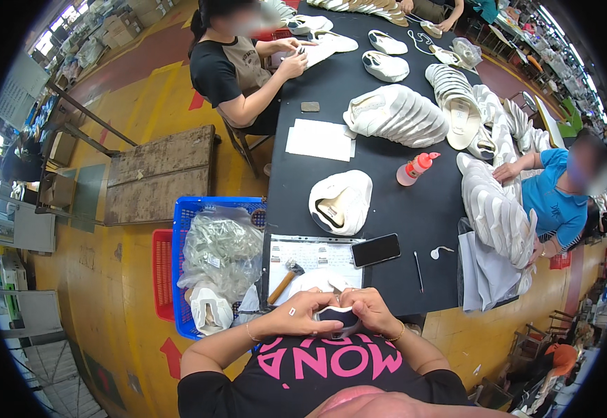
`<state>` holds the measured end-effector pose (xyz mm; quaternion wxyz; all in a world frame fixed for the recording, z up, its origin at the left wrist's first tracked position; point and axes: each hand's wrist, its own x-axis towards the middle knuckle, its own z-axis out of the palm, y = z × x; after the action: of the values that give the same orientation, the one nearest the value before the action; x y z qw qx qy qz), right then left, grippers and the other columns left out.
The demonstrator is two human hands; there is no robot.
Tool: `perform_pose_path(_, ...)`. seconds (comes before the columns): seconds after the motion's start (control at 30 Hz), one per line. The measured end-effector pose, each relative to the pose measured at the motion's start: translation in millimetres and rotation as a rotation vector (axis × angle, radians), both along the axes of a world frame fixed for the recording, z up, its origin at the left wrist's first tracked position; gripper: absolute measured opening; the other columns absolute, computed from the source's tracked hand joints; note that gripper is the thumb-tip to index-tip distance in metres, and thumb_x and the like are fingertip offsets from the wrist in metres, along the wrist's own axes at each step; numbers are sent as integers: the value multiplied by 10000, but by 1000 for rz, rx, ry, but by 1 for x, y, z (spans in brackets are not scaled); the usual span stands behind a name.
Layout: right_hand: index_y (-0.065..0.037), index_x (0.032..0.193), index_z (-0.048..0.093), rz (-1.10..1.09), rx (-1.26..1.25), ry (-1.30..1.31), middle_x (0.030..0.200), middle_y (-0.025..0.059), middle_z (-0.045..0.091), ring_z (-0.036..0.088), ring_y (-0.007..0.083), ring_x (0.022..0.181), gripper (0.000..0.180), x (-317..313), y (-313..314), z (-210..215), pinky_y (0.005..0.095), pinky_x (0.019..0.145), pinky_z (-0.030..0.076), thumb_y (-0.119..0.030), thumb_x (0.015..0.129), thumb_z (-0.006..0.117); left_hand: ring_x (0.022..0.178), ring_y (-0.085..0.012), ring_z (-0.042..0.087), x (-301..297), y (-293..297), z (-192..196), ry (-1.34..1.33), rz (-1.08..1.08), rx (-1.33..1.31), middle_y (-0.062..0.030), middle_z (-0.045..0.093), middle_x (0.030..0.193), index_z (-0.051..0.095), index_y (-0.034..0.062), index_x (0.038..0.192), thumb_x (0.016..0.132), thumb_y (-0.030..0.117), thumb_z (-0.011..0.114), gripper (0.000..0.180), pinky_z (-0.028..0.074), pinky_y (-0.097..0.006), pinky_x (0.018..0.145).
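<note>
While you are sitting at the black table, left hand and right hand are both pinching a white shoe upper, hammer lying near

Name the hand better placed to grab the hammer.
Left, probably. The hammer lies on the sheet just above the left hand; the right hand sits farther off. Both hands grip a shoe upper.

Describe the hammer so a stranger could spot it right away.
Start at the long black table, near end. On the printed paper sheet beside the black phone lies the hammer: the only tool there with a wooden handle and metal head.
</note>
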<state>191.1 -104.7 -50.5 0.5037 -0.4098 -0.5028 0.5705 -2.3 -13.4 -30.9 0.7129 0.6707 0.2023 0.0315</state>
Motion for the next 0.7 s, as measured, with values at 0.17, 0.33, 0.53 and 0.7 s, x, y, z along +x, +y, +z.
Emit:
perform_pose_path(0.17,7,723,557,42,15,-129,652,87,533,501,181,613,429,3,1,1,306,579,405,-386,805,707,843,-102,485,1,-4,-4,-28,63,-84,-33,550,861,645,7,937,811,201,749,254,379,-256,758)
perform_pose_path(0.33,2,704,560,13,41,-64,647,89,539,507,175,608,396,0,2,-3,290,574,406,-335,743,765,819,-118,498,2,-9,-14,-38,120,-226,-35,572,807,667,21,896,809,228,740,236,386,-272,733)
perform_pose_path(0.53,-27,659,542,6,59,-47,625,47,532,491,162,591,368,-2,-1,-7,294,561,388,-270,698,816,790,-82,519,4,-12,-24,-100,118,-326,-6,598,782,657,23,840,832,200,724,189,404,-246,712)
perform_pose_path(0.7,-40,629,518,-24,23,83,606,25,505,463,151,586,421,-5,-3,-13,288,566,375,-301,669,846,730,-52,510,11,-20,-28,-128,174,-523,25,592,770,645,18,801,866,161,694,165,398,-214,661)
